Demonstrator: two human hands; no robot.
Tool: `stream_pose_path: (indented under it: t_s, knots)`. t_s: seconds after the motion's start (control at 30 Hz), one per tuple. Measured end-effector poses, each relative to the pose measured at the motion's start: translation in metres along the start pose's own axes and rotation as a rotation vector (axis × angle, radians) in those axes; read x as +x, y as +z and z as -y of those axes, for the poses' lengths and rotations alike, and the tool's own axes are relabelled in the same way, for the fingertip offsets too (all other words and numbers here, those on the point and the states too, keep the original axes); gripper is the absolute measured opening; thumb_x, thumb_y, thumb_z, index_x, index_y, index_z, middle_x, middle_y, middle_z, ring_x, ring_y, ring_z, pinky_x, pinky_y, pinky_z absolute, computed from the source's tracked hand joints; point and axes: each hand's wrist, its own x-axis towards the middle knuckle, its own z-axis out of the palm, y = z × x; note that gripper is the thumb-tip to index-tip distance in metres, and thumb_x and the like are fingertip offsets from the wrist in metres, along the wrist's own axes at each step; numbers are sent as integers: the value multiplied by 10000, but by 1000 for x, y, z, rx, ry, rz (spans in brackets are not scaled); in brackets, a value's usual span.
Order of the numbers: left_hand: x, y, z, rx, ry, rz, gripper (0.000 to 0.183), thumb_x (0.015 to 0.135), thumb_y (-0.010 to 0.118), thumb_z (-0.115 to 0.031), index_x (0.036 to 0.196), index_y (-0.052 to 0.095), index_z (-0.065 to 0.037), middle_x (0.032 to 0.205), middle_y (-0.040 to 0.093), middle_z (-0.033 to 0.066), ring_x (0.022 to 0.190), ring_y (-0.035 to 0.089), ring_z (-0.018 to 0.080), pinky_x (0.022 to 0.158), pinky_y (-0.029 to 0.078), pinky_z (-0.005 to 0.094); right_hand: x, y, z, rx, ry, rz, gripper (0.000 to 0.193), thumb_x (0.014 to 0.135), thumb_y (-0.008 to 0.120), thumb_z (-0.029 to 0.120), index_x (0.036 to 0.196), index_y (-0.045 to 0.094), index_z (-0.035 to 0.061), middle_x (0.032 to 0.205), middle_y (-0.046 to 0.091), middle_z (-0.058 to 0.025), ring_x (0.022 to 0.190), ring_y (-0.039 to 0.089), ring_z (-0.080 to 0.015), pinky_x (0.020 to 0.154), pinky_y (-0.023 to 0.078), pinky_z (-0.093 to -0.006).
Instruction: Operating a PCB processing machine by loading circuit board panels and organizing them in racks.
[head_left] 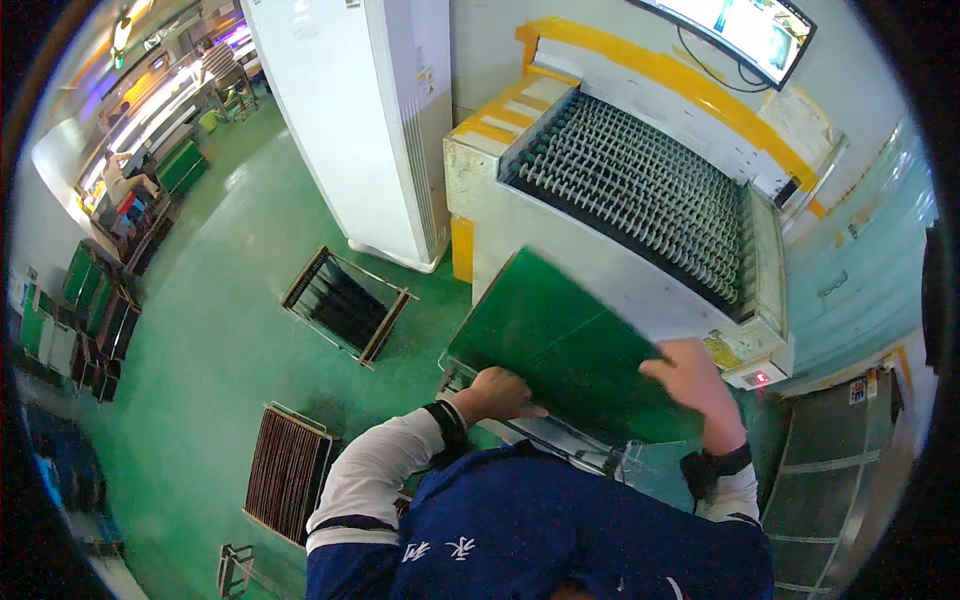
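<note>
A large green flat panel (560,340) is tilted in front of me, between my body and the roller machine. My right hand (697,382) grips its right edge, thumb and fingers closed on it. At the panel's lower left edge my left hand (497,394) is closed, with fingers curled by the rim; some fingertips are hidden. Under the panel, close to my body, a metal-framed rack (570,445) shows in part. Beyond stands a pale machine with a bed of dark ridged rollers (630,190).
A wire rack (350,308) stands on the green floor, with another slatted rack (288,472) nearer left. A tall white cabinet (345,120) stands behind. To the right are a metal-framed rack (835,480) and a clear plastic curtain (860,270). Other people (128,185) sit far left.
</note>
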Motion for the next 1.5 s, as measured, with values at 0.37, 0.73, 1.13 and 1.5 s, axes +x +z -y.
stream_pose_path:
  t_s: [0.37,0.73,1.13,1.5]
  knots:
    - [6,5,5,-63,-11,48,728,862,458,-785,866,746,-117,863,703,162,872,674,384,749,510,504,41,-5,-144,1438,612,-853,249,894,702,129,1132,654,77,1064,673,-33,963,632,-223,863,513,-402]
    - [12,-4,-4,-84,-115,80,752,812,487,-823,870,748,-121,882,707,145,878,680,366,757,524,488,147,70,-261,2028,490,-769,113,895,673,48,972,594,23,996,646,-102,987,606,-260,935,517,-408]
    - [15,-6,-9,-121,-215,45,726,769,573,-802,981,758,-133,951,717,138,952,672,362,823,523,468,241,77,-309,1670,642,-261,256,991,571,213,1075,597,-28,1042,707,-172,924,707,-282,733,584,-318]
    - [20,7,-2,-114,-199,-26,703,758,600,-786,910,769,-120,937,715,112,939,668,335,779,507,457,249,99,-271,-106,423,-423,443,926,598,380,1296,628,138,1218,670,-156,1098,622,-396,1003,451,-507]
